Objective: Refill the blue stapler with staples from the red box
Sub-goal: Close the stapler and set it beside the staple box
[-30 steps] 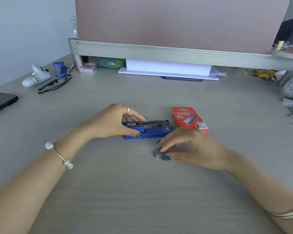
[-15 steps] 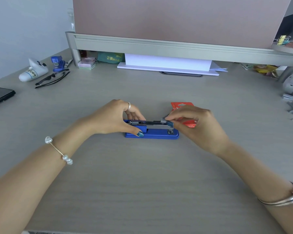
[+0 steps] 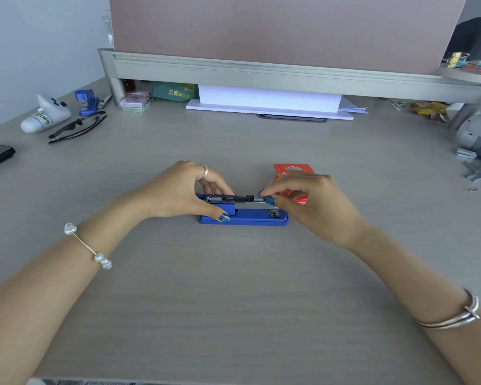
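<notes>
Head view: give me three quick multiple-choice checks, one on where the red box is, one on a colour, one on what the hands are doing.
1. Where is the red box?
A. behind the right hand
B. beside the glasses
C. on the shelf

2. What colour is the stapler base?
A. green
B. blue
C. white

3. What is the left hand doing?
A. resting flat on the desk
B. lifting the phone
C. gripping the stapler's rear end

Key: 1 A, its red top shows past the right-hand knuckles; 2 B, the base is plainly blue; 3 C, thumb and fingers close around the stapler's left end.
</notes>
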`<act>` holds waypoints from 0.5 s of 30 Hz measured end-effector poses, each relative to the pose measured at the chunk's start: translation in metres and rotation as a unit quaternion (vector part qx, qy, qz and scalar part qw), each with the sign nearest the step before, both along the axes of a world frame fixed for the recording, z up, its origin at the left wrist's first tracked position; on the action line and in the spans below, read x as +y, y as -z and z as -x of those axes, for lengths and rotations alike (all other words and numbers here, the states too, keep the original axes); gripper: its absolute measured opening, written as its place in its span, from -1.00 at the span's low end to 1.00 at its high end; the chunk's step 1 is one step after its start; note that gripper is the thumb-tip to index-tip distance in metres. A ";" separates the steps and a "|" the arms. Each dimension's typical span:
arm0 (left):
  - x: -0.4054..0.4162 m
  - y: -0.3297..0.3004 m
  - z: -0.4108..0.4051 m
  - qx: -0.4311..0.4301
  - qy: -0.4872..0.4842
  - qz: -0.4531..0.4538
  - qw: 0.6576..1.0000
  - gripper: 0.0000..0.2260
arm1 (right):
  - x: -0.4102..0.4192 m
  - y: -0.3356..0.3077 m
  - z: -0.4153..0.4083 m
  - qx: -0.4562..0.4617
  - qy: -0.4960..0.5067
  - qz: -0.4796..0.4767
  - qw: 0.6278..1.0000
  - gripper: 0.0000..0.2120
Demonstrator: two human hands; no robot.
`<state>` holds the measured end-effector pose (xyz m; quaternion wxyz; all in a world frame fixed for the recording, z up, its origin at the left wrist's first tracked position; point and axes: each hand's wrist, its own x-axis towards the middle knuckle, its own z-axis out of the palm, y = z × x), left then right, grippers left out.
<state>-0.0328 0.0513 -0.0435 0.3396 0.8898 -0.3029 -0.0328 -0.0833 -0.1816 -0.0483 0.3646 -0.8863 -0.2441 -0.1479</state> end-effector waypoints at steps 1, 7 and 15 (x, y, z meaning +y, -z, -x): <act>0.000 0.000 0.000 0.001 0.000 -0.001 1.000 -0.73 | 0.000 0.000 0.000 0.000 0.003 0.000 1.000 -0.81; 0.002 0.001 -0.001 0.005 0.003 0.002 1.000 -0.73 | -0.001 0.001 -0.001 -0.009 0.001 0.005 1.000 -0.80; 0.001 0.003 -0.004 0.007 0.011 0.002 1.000 -0.74 | 0.000 0.003 -0.002 0.001 0.003 0.009 1.000 -0.80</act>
